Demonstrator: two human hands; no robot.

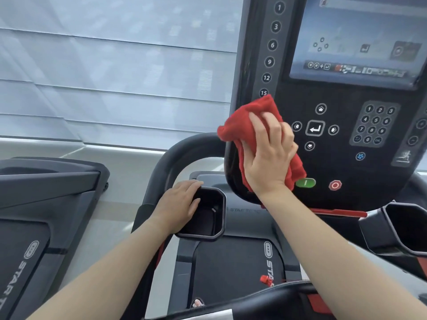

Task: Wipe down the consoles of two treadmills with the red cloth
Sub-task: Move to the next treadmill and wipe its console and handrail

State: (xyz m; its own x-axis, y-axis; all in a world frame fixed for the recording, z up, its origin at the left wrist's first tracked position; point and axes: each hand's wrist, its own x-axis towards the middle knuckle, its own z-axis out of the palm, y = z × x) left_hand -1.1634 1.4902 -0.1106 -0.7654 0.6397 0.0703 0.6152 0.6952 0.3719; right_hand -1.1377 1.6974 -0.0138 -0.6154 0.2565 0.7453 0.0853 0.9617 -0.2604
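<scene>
The red cloth is bunched against the lower left part of the black console, pressed there by the right hand, whose fingers are spread flat over it with cloth showing above and below the palm. At about three o'clock from the cloth sits an enter key ringed by four arrow buttons, and farther out a number pad reading 1 to 9 and 0. At twelve o'clock a column of round buttons reads 1, 3, 6, 9, 12, 15. The screen lies at one o'clock; its text is too blurred to read. At five o'clock are a green button and a red stop button. The left hand, at eight o'clock, rests open on the rim of a black cup holder. The belt deck below reads "STA", cut off.
</scene>
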